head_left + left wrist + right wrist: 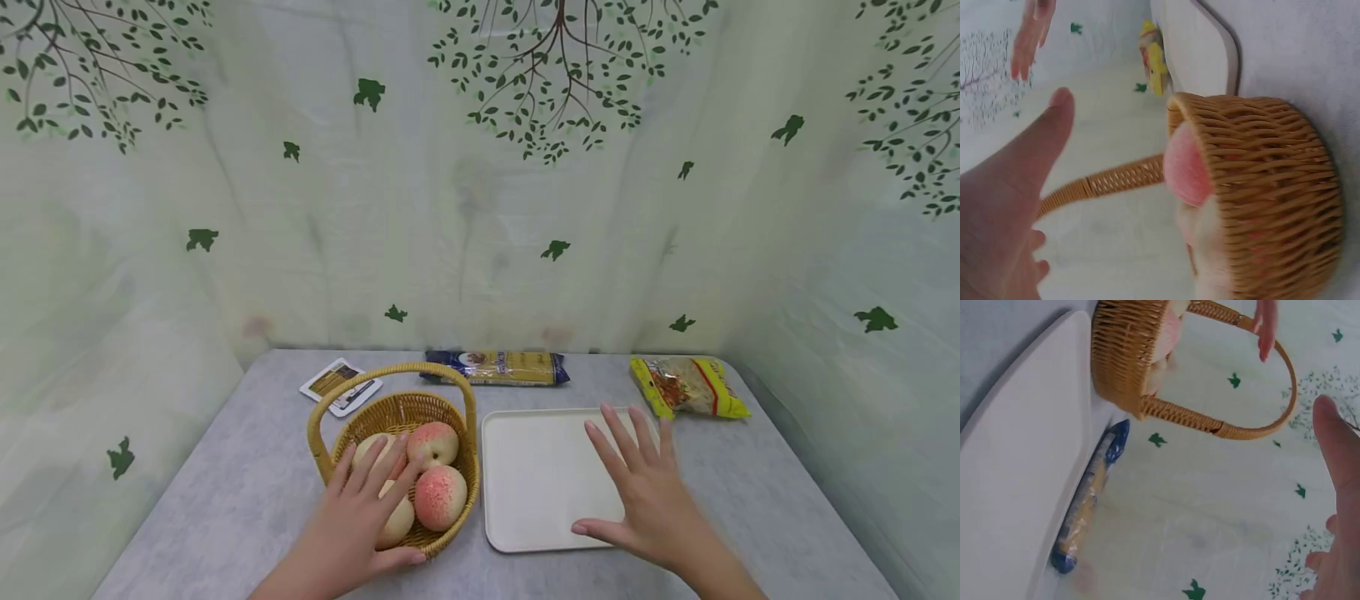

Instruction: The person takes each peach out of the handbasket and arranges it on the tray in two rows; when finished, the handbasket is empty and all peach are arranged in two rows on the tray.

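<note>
A wicker basket [468,500] with a tall looped handle [397,367] stands left of centre and holds several peaches, among them a pink-speckled peach [440,497]. My left hand [360,517] hovers over the basket's near left side, fingers spread, and hides part of the fruit. To the right, a white rectangular tray [540,475] lies flat beside the basket. Over the tray's right edge my right hand [652,508] is held with fingers spread and nothing in it. In the left wrist view the thumb [1054,131] stands apart from the basket wall [1272,187].
Along the back of the grey table [210,467] lies a blue and gold packet [502,367]. A yellow snack bag [690,387] sits at the back right, beyond the tray. Behind the basket handle is a flat white printed card or pack [341,387]. Leaf-patterned curtains [480,208] surround the table.
</note>
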The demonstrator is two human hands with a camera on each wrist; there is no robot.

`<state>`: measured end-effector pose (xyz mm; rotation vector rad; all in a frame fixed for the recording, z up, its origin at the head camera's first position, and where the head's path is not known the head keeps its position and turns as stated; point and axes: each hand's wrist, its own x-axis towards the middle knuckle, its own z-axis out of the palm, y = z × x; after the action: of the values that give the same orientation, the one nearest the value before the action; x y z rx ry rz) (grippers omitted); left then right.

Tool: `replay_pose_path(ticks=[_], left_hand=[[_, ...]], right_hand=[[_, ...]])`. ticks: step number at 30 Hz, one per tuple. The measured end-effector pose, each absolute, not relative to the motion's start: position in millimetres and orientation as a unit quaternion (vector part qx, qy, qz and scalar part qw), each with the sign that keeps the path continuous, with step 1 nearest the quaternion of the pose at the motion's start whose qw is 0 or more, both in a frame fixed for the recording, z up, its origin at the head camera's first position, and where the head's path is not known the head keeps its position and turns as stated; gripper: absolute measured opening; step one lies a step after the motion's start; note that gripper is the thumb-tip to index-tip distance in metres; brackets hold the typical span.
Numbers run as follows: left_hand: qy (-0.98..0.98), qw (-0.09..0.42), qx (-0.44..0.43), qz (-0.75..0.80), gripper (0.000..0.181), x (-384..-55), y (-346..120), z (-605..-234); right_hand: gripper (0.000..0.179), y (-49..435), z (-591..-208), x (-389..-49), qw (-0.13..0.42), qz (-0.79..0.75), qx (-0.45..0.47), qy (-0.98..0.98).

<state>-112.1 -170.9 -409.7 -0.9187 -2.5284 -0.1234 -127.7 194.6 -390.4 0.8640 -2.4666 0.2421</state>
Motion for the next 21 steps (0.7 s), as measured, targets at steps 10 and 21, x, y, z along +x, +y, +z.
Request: replay_pose_path(ticks=[10,21], left_hand=[[-0.908,0.314,-0.232,-0.151,0.097,-96.8,-190.1,-455.0],[-0.94,0.131,0.035,-0.314,0.105,-81.6,-184.6,-486.8]], right_hand=[[0.094,146.6,-406.1,-141.6,0.273,0.346,0.379,-0.814],[0.088,97.2,-436.6,-156.3,0.19,0.417,0.391,-0.798]])
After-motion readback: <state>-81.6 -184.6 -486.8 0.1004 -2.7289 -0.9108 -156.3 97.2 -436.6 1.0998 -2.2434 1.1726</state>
